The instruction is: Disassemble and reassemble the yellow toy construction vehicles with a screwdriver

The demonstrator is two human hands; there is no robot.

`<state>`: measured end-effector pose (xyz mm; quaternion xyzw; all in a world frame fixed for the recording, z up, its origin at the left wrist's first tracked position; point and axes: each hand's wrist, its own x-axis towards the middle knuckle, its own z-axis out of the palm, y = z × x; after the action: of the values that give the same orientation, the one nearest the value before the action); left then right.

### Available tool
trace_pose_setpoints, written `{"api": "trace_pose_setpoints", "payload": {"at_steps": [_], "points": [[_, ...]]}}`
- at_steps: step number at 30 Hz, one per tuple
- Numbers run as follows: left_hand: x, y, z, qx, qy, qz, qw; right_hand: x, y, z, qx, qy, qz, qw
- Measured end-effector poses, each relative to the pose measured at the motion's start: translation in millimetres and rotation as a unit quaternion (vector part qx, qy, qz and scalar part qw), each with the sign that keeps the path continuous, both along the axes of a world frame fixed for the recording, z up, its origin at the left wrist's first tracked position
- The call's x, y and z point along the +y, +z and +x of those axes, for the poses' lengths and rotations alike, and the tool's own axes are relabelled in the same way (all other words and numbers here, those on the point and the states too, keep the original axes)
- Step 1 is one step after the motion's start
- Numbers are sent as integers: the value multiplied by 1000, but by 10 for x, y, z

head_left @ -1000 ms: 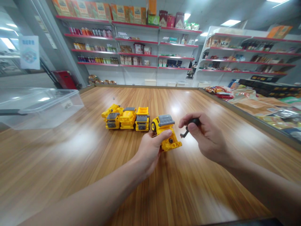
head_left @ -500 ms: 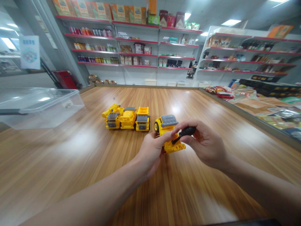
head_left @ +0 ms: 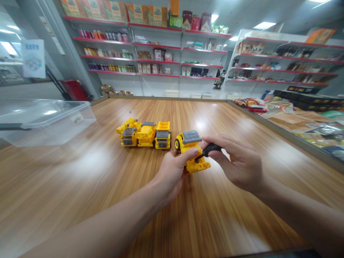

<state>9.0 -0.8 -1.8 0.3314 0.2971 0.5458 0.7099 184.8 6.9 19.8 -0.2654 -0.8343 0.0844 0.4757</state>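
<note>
My left hand (head_left: 174,170) grips a yellow toy truck (head_left: 191,144) with a grey top part and black wheels, tilted above the table. In my right hand (head_left: 239,161) is a black screwdriver (head_left: 211,149), pinched between thumb and fingers. Its tip meets the yellow body of the truck near the lower end; the exact contact spot is too small to make out. Left of my hands, three more toys stand side by side: a yellow truck with an arm (head_left: 129,133), a mixer truck (head_left: 146,135) and a dump truck (head_left: 163,135).
Wood-grain tabletop (head_left: 88,200) lies under everything. A clear plastic bin (head_left: 61,123) stands at the left edge. Packaged goods (head_left: 295,118) are heaped beyond the table's right edge. Stocked shelves (head_left: 156,44) line the back. A tiny object (head_left: 130,111) lies behind the toys.
The held truck has shifted slightly left. My right fingers have changed their hold on the screwdriver handle, with the index finger straighter. The standing toys have not moved.
</note>
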Motion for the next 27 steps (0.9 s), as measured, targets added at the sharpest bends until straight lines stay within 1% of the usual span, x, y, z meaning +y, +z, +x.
{"api": "trace_pose_setpoints", "payload": {"at_steps": [5, 10, 14, 17, 20, 23, 27], "points": [[5, -16, 4, 7, 4, 2, 1000, 8, 49, 30, -53, 61, 31, 996], [19, -35, -4, 9, 8, 1, 1000, 37, 68, 50, -51, 70, 43, 995], [18, -39, -5, 2, 12, 10, 1000, 23, 57, 35, -60, 61, 50, 995], [16, -25, -4, 7, 23, 16, 1000, 1, 47, 24, -36, 43, 41, 998], [14, -10, -1, 2, 26, 13, 1000, -11, 38, 15, -28, 39, 40, 998], [11, -2, 5, -7, 25, 5, 1000, -12, 32, 5, -41, 32, 42, 998], [5, 3, 6, 3, 24, 10, 1000, -18, 17, -9, -39, 1, 49, 998]]}}
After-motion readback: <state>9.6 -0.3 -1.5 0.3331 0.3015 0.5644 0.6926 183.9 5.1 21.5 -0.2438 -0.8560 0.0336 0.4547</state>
